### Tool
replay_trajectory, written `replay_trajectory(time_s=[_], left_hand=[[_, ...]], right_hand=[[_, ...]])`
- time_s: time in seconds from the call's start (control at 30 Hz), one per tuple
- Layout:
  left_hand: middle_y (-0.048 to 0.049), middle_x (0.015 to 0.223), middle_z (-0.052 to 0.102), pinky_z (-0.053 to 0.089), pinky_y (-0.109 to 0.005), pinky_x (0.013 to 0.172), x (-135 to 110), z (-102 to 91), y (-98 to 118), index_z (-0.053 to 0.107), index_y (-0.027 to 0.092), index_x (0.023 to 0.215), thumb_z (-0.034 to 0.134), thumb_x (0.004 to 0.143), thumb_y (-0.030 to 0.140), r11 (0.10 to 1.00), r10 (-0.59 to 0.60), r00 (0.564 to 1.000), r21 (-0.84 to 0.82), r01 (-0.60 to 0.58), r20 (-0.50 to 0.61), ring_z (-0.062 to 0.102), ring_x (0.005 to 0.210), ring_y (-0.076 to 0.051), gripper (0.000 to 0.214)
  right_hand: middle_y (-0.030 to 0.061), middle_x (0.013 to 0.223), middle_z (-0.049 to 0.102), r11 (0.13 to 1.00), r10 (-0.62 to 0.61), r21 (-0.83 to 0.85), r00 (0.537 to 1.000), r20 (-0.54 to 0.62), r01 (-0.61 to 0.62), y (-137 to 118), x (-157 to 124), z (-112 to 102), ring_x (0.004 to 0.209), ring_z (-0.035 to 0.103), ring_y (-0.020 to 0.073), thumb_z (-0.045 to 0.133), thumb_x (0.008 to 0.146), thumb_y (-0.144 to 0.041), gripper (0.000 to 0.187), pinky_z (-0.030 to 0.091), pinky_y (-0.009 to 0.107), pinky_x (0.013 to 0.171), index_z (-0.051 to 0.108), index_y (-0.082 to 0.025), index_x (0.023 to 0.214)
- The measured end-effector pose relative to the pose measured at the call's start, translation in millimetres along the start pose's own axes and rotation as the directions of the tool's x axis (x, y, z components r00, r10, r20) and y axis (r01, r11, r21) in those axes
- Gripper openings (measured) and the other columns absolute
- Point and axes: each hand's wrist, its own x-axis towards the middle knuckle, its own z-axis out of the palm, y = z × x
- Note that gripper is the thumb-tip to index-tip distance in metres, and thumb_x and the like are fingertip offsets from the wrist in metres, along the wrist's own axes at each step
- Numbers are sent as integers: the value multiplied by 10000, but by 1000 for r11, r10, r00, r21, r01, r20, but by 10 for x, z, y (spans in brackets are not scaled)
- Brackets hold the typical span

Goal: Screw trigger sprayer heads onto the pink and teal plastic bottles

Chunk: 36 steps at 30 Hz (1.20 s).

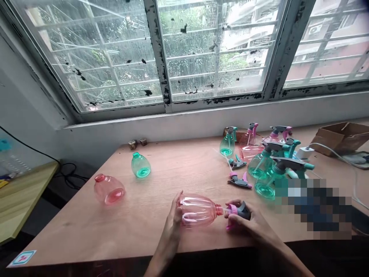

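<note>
Near the front of the table, my left hand (174,215) grips the base end of a clear pink bottle (197,209) lying on its side, its neck pointing right. My right hand (245,219) is closed around a grey and pink spray head (240,210). Its pink collar sits just off the threaded mouth, and the thin tube appears to run into the neck. Two loose spray heads lie beyond my right hand: one grey and pink (240,181), one grey and teal (237,163).
A headless pink bottle (108,189) and a headless green bottle (140,166) stand at the left. Several bottles with spray heads, including a green one (227,144), crowd the right. Behind them are a white plug adapter (305,153) and a cardboard box (340,136). A pixelated patch covers the right front.
</note>
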Motion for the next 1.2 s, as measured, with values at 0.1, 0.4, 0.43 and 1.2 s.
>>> replay_trajectory(time_s=[0.1, 0.4, 0.43, 1.2], left_hand=[[-113, 1521, 447, 202, -488, 1203, 48, -76, -101, 425, 230, 1471, 519, 901, 626, 1000, 5, 985, 2, -6, 171, 323, 1447, -340, 700], [-130, 1153, 672, 437, -430, 978, 119, -85, -179, 373, 178, 1492, 612, 882, 526, 1000, 11, 941, -10, -8, 339, 603, 1130, -313, 741], [-126, 1147, 670, 431, -428, 980, 110, -82, -183, 357, 180, 1500, 616, 878, 522, 1000, 18, 941, -7, -17, 338, 592, 1147, -314, 756], [-168, 1367, 523, 460, -469, 1006, 46, -133, -261, 208, 269, 1551, 806, 755, 455, 998, 58, 916, -34, -48, 398, 607, 1163, -312, 1013]], right_hand=[[18, 706, 732, 996, -32, -77, 998, 56, 36, -61, -11, 9, 631, 727, 226, 848, 692, -475, 428, 626, 329, 613, 673, -174, 941], [43, 712, 755, 994, -93, -43, 993, 76, 96, -5, 19, -34, 626, 739, 236, 806, 737, -524, 492, 626, 347, 637, 618, -159, 1008], [42, 714, 754, 993, -101, -48, 992, 79, 105, 3, 25, -33, 625, 737, 231, 807, 738, -522, 491, 622, 339, 632, 620, -157, 1007], [18, 665, 735, 987, -116, -98, 983, 143, 131, -21, 0, -15, 605, 707, 210, 780, 764, -481, 426, 560, 312, 607, 625, -161, 998]])
